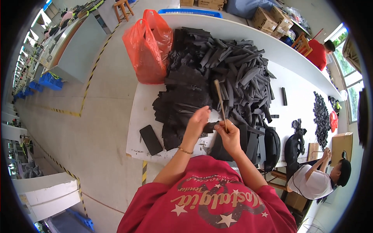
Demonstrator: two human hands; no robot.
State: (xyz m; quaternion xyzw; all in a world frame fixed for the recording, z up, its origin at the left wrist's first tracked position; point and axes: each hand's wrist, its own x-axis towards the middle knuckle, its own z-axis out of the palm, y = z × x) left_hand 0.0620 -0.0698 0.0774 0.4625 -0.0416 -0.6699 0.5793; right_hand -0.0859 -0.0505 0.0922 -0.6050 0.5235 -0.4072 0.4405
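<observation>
Head view: wears a red shirt [211,182] with pale stars, nearest of all, and a bracelet [185,150] on the left wrist. Holds the left hand [198,122] with fingers slightly bent, just beside a black strip [210,127]; cannot tell whether gripping it or how far open. Pinches a thin pale stick [220,97] in the closed thumb and fingers of the right hand [230,138], aslant, far end out over black pieces. Meets the strip's right end with the same fingers; cannot tell how firmly. Has stick and strip above the near part of a white table [135,126]. Shows a black phone [150,140] left of the left hand, and flat dark pieces [252,143] right of the right. Farther on, shows a broad heap of black pieces [237,73], with a red plastic bag [145,54] beside it. Beyond, shows a blue tray [190,13] and cardboard boxes [268,20].
</observation>
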